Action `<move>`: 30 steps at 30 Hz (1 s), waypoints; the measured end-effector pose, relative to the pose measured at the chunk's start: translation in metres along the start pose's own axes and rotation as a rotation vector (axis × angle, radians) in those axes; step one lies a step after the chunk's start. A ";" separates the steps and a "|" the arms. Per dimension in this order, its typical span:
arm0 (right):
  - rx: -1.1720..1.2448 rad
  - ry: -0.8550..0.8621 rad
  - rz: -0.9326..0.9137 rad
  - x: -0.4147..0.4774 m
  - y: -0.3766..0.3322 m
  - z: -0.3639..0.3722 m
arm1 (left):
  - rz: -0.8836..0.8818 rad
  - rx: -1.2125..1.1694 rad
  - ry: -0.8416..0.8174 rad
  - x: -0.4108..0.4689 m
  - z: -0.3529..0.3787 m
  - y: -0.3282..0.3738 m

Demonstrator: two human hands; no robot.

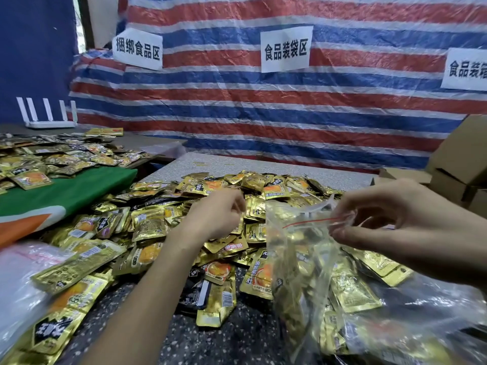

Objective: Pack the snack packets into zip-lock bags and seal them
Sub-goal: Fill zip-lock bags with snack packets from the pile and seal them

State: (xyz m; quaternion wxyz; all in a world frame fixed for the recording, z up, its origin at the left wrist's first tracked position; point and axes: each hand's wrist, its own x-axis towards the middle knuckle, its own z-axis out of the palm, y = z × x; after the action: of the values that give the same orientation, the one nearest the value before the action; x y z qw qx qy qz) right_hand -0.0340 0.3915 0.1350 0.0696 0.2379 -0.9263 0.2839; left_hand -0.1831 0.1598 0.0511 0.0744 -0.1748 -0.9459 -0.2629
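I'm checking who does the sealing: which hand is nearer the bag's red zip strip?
Right. The right hand pinches the zip-lock bag at the right end of its red zip strip; the left hand is off to the strip's left, over the snack packets.

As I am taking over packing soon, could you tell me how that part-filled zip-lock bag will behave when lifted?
Probably floppy: the clear zip-lock bag wrinkles and sags below where the right hand pinches its top. Its mouth looks open, so tilting might spill the gold packets inside. Likely slippery, given glossy film.
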 end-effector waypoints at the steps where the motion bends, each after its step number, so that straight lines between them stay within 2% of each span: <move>1: 0.002 0.001 -0.001 0.000 0.000 0.000 | -0.064 0.048 0.015 0.005 0.007 -0.007; 4: -0.001 0.009 -0.003 0.000 0.002 0.000 | -0.160 0.140 0.044 0.015 0.030 -0.024; 9: -0.001 0.013 -0.016 0.001 0.001 0.002 | -0.168 0.251 0.038 0.024 0.069 -0.045; 14: 0.002 0.006 -0.039 0.002 0.001 0.005 | -0.186 0.236 0.305 0.027 0.099 -0.049; 17: -0.008 -0.007 -0.043 0.003 0.001 0.005 | -0.157 0.236 0.392 0.026 0.106 -0.048; 22: -0.007 -0.009 -0.036 0.002 0.001 0.003 | -0.076 0.118 0.542 0.028 0.089 -0.044; 30: -0.024 -0.003 -0.002 0.003 -0.002 0.005 | -0.015 -0.020 0.788 0.018 0.022 -0.019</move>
State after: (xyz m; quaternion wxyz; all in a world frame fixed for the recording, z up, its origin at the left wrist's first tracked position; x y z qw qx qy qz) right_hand -0.0356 0.3857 0.1322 0.0713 0.2385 -0.9295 0.2722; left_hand -0.2074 0.1615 0.0278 0.4284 -0.0545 -0.8434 -0.3195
